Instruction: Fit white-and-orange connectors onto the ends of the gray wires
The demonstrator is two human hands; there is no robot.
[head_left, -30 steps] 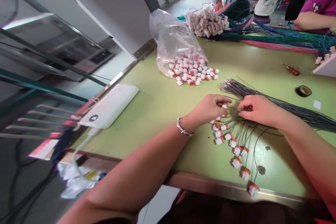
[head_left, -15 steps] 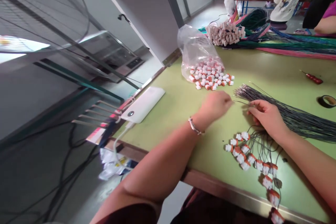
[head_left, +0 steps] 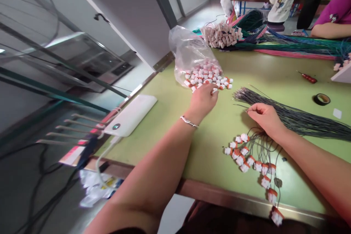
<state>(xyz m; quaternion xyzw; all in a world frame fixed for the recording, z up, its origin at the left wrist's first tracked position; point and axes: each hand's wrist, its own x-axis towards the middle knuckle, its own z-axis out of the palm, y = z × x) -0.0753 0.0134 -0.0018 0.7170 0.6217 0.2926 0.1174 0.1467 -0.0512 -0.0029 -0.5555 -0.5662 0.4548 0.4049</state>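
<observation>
My left hand (head_left: 203, 99), with a bracelet at the wrist, is at the front edge of a pile of small white and orange connectors (head_left: 204, 75). Its fingers are curled around a connector (head_left: 214, 90), partly covered by them. My right hand (head_left: 263, 116) is closed in a pinch on a thin dark wire, whose tip (head_left: 246, 110) just shows past the fingertips. Below that hand lie several dark wires with white and orange connectors (head_left: 240, 160) on their ends. A bundle of loose dark wires (head_left: 287, 115) stretches rightward behind it.
A clear plastic bag (head_left: 189, 45) spills the connectors. At left a white power bank (head_left: 134, 115) has a cable plugged in. A red-handled awl (head_left: 309, 77) and black tape roll (head_left: 321, 99) lie right. Coloured wire bundles (head_left: 287, 45) cross the back, near a person's arm (head_left: 333, 29).
My left hand has moved from beside the wire tip to the connector pile, farther back and left. My right hand still pinches the wire. The view has shifted to the right.
</observation>
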